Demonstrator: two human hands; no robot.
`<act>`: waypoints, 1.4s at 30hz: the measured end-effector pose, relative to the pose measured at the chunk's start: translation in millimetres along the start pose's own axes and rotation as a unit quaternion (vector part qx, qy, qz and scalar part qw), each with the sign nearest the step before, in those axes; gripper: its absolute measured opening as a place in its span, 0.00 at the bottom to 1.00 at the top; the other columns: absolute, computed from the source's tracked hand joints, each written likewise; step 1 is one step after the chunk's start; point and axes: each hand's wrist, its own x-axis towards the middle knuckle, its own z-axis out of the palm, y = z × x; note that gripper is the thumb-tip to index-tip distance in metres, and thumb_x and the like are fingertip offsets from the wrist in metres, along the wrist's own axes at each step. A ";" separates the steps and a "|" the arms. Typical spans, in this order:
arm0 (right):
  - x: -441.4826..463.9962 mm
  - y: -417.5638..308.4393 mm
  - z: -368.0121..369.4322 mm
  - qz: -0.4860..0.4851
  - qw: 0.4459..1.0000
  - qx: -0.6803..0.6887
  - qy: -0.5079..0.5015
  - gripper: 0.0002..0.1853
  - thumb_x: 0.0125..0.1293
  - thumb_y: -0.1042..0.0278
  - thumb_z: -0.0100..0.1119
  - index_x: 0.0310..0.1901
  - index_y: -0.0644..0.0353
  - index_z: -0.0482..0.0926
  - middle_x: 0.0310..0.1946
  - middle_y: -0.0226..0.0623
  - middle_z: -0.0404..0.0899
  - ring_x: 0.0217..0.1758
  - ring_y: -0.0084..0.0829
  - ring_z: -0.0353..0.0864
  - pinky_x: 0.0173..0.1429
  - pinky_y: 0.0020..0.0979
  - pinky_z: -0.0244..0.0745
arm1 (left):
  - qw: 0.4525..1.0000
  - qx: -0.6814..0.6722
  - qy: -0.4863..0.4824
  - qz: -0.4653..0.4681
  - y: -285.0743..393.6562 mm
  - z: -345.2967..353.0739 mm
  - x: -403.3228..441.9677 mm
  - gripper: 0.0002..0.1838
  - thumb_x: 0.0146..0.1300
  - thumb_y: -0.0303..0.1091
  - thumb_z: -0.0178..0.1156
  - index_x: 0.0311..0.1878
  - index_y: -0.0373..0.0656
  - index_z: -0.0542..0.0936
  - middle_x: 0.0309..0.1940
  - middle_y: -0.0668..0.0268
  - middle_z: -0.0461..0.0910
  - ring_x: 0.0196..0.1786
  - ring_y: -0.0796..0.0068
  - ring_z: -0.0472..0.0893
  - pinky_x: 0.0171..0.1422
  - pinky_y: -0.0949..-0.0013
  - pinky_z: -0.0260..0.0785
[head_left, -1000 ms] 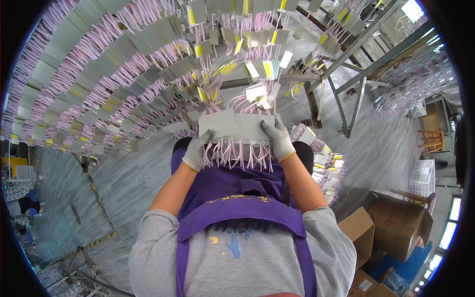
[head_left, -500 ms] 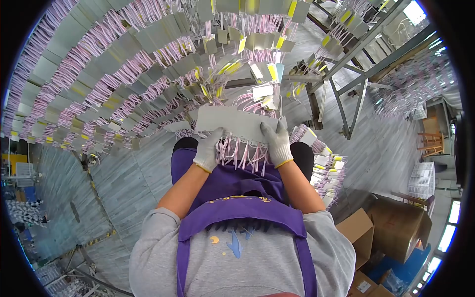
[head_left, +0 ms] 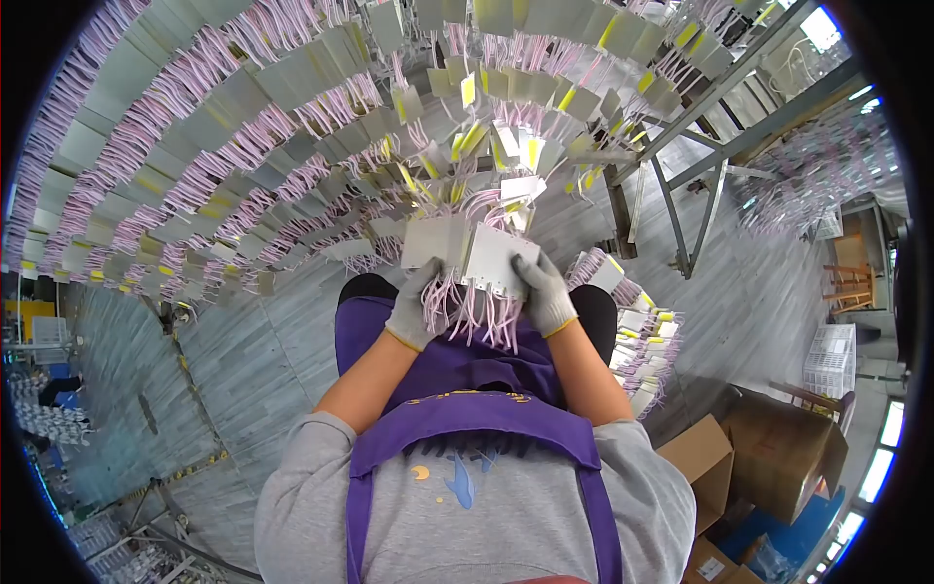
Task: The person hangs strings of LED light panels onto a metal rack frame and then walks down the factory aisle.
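Note:
Two grey-white flat cards [head_left: 498,259] with pink-and-white cords [head_left: 479,313] hanging from their lower edges are held over my lap. The cards meet at an angle, with a fold or gap between them. My left hand [head_left: 416,304], in a pale glove with grey fingertips, grips the lower left side beside the cords. On the right edge, my right hand [head_left: 547,292], gloved alike, has its thumb on the card's front face and its other fingers mostly hidden behind. More cards and cords [head_left: 506,200] hang just beyond the held ones.
Long curved rows of similar corded cards [head_left: 219,102] hang ahead and to the left. Another corded bundle [head_left: 647,336] is by my right knee. A metal frame [head_left: 696,209] stands at the right. Cardboard boxes [head_left: 778,448] and a white crate [head_left: 830,352] are farther right.
The wide flat card span has bent in the middle into two angled panels. My hands have moved slightly closer together, and the hanging rows ahead have shifted.

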 end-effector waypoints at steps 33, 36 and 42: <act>-120.3 -571.6 460.5 -0.730 0.639 -0.158 0.183 0.19 0.68 0.82 0.55 0.59 0.72 0.70 0.53 0.49 0.78 0.55 0.37 0.79 0.63 0.36 0.74 | 0.818 0.500 0.266 0.099 151.1 263.0 -197.8 0.15 0.68 0.36 0.59 0.56 0.45 0.76 0.37 0.68 0.83 0.32 0.78 0.82 0.31 0.73 0.73; -121.8 -630.2 499.1 -0.743 0.627 -0.171 0.162 0.21 0.66 0.76 0.60 0.60 0.70 0.72 0.52 0.48 0.80 0.54 0.36 0.80 0.59 0.35 0.77 | 0.828 0.480 0.221 0.187 179.8 331.2 -204.8 0.18 0.68 0.38 0.60 0.57 0.38 0.77 0.32 0.67 0.84 0.31 0.81 0.81 0.33 0.73 0.72; -88.9 -755.4 544.1 -0.690 0.655 -0.249 0.182 0.25 0.66 0.59 0.63 0.58 0.70 0.75 0.49 0.45 0.82 0.49 0.33 0.82 0.57 0.32 0.76 | 0.834 0.467 0.030 0.292 210.4 543.8 -184.3 0.19 0.70 0.31 0.59 0.61 0.36 0.74 0.48 0.63 0.82 0.45 0.79 0.81 0.49 0.74 0.74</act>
